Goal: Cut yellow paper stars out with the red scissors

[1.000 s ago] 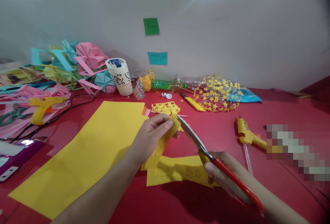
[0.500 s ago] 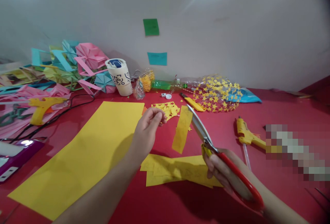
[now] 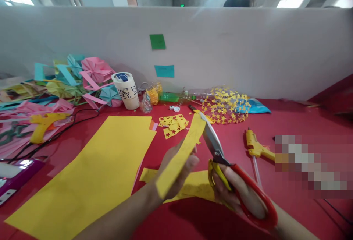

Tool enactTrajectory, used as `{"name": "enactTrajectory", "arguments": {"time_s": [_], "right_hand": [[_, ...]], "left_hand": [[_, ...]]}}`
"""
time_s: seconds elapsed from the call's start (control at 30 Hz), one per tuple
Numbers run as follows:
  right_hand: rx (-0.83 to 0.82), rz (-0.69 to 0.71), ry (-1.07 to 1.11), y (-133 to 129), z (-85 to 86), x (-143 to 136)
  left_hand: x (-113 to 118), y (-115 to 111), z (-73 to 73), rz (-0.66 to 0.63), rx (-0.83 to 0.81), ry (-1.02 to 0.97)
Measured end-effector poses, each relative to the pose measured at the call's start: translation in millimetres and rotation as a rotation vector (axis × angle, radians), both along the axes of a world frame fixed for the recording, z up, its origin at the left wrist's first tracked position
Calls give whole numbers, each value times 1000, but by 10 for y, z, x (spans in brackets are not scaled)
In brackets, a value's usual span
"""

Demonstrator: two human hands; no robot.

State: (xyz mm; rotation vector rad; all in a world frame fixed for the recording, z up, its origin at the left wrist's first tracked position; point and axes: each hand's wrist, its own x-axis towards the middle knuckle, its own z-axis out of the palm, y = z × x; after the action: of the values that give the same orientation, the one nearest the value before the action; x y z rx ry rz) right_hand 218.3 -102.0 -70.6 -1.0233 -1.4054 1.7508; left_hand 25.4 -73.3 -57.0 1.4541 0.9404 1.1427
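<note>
My right hand [image 3: 234, 184] is wrapped round the red-handled scissors [image 3: 216, 148], blades pointing up and away. At their tips is the upper end of a yellow paper strip [image 3: 182, 151], slanting down to the left. My left hand [image 3: 186, 175] curls behind that strip, thumb to its right, with the other fingers partly hidden. A bit of yellow shows by the right fingers; whether it is paper or part of the handle I cannot make out. Beneath both hands lie more yellow strips [image 3: 197, 186]. Star-punched yellow scraps [image 3: 173, 125] lie just beyond the left hand.
A large yellow sheet [image 3: 104, 159] covers the left. Behind it stand a white cup [image 3: 126, 91] and pink and blue paper shapes [image 3: 96, 69]. Glue guns lie left [image 3: 44, 126] and right [image 3: 257, 146]. A star-covered clear bundle [image 3: 226, 105] sits by the wall.
My left hand has come down and right, from beside the scraps to behind the strip. The strip has swung from hanging steeply to a longer slant toward me. The view has tilted up slightly.
</note>
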Motion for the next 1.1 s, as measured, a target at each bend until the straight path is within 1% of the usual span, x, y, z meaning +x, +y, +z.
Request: {"name": "enactTrajectory", "arguments": {"time_s": [0.03,0.1,0.17,0.2,0.27,0.33,0.4,0.5,0.63,0.77,0.97,1.1], "right_hand": [[-4,-4,-12,-8,-5,-6],[41,-3,-131,-18,12,-27],[99,10,-194,-20,59,-57],[139,18,-206,-17,84,-74],[234,34,-233,-13,122,-107],[311,22,-265,-15,128,-136],[299,4,-290,-29,108,-157],[215,5,-312,-69,63,-182],[162,-18,-281,-123,39,-217],[146,13,-239,-139,26,-233],[147,31,-206,-140,-35,-215],[110,40,-194,-144,-13,-220]], "left_hand": [[10,-4,17,23,-5,-49],[39,-4,76,32,-30,-144],[85,-5,163,39,-58,-231],[113,-8,208,69,-57,-255],[174,-13,287,191,-37,-285],[229,-8,332,323,-17,-320],[266,8,338,418,-15,-349],[282,35,280,484,-44,-353],[270,39,137,494,-101,-322],[277,24,38,482,-109,-309],[292,-5,14,427,-167,-329],[287,-19,31,417,-176,-345]]}}
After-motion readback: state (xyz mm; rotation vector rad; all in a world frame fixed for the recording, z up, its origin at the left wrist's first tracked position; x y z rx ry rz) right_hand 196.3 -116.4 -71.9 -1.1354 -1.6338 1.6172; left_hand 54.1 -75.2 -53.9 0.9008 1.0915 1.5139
